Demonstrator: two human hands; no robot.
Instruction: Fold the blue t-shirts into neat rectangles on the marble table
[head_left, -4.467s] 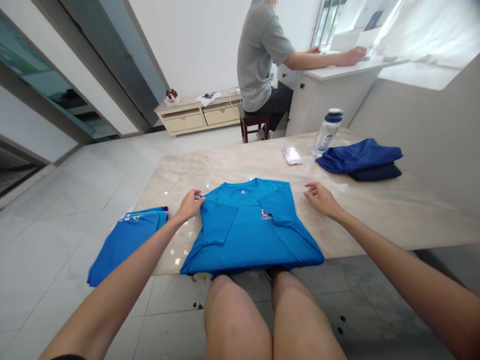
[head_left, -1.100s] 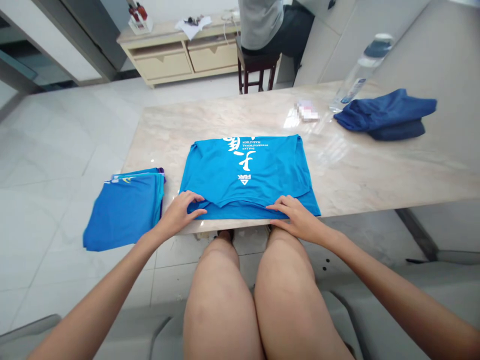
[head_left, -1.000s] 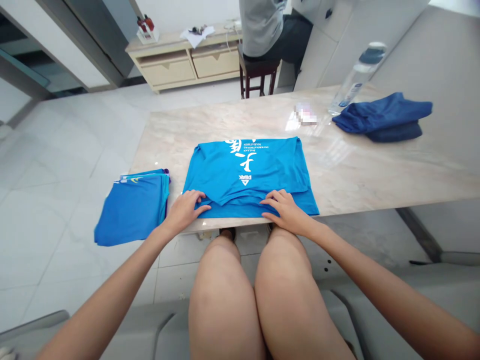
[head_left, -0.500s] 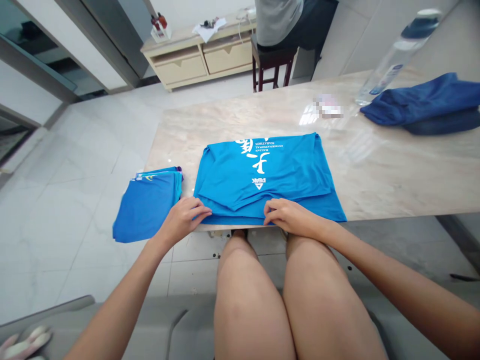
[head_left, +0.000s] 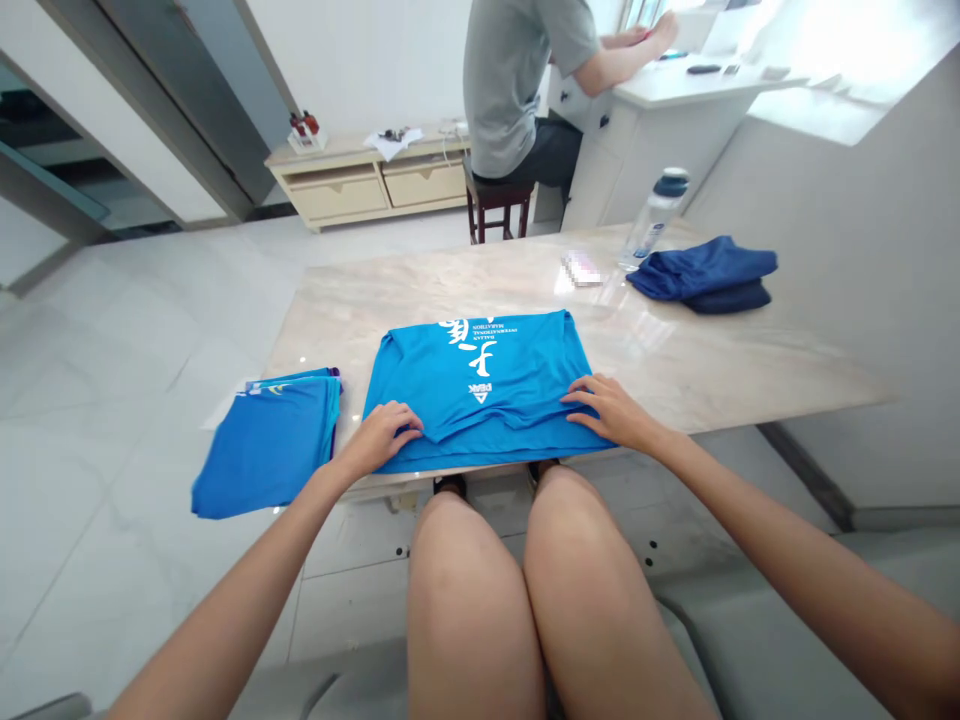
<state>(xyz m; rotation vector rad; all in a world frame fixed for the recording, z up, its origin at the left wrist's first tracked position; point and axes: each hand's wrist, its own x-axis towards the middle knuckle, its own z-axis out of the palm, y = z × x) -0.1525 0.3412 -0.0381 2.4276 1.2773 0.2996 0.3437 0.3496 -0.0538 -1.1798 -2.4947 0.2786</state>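
Note:
A bright blue T-shirt (head_left: 517,385) with white lettering lies folded at the table's front edge, its print upside down to me. My left hand (head_left: 382,437) rests on the shirt's left front part, with the thumb apart from the bent fingers. On the right front part lies my right hand (head_left: 611,410), fingers spread over the cloth. Neither hand grips the fabric. To the left, a stack of folded blue clothes (head_left: 262,445) sits at the table corner and hangs past the edge.
Farther back on the marble-patterned table (head_left: 360,290) are a clear water bottle (head_left: 649,225), dark blue cloth (head_left: 705,275) and a small blurred item (head_left: 581,268). Beyond, a person in a grey shirt (head_left: 502,90) sits on a stool (head_left: 499,205) at a white desk, beside a low cabinet (head_left: 330,195).
My right hand has moved right along the shirt's front part and spread its fingers. My left hand has loosened and shifted slightly onto the cloth. The view has tilted up, showing the desk.

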